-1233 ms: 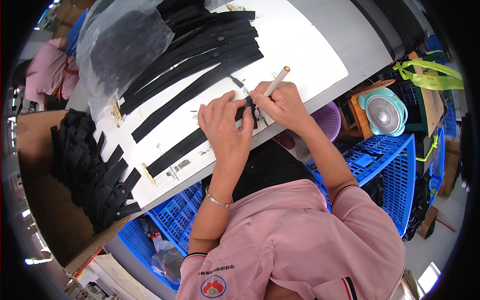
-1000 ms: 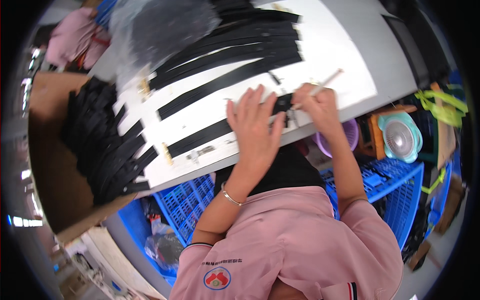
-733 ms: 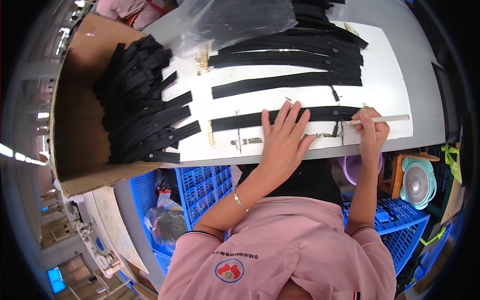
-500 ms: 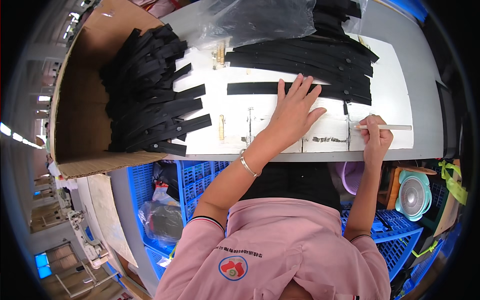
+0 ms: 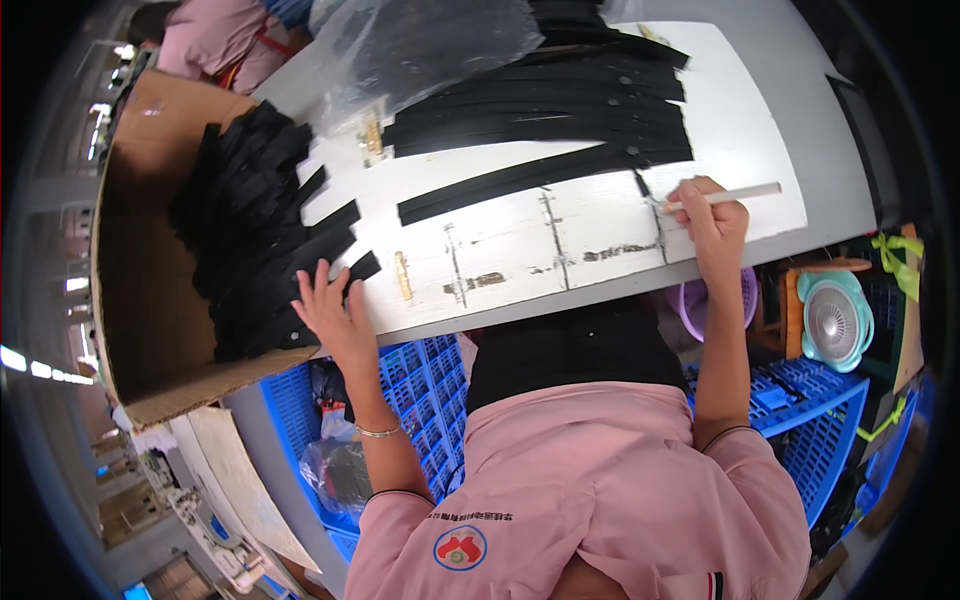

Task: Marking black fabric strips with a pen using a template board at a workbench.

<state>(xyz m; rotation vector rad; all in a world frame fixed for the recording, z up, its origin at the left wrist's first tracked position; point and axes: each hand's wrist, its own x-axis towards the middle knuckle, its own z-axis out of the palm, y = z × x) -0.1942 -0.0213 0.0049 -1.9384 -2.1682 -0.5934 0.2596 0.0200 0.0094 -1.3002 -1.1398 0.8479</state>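
My left hand (image 5: pixel 338 312), fingers spread, rests at the near end of a heap of black fabric strips (image 5: pixel 240 220) by the cardboard box. It does not visibly grip any of them. In my right hand (image 5: pixel 712 222) is a white pencil (image 5: pixel 748 192), pinched between thumb and fingers, its tip close to a dark line on the white board (image 5: pixel 520 300). One black strip (image 5: pixel 480 190) lies alone at a slant across the board. Beyond it more black strips (image 5: pixel 540 100) are laid side by side, with small round marks or snaps near their right ends.
A cardboard box (image 5: pixel 140 280) stands open at the left. Clear plastic (image 5: pixel 420 50) covers part of the far strips. Below the table edge are blue crates (image 5: pixel 425 390), a purple basket (image 5: pixel 690 305) and a teal fan (image 5: pixel 838 318). Another person (image 5: pixel 215 40) is at the far left.
My left hand has left the lone strip and moved left to the heap by the box. The right hand still holds the pencil. The whole view has turned and shifted.
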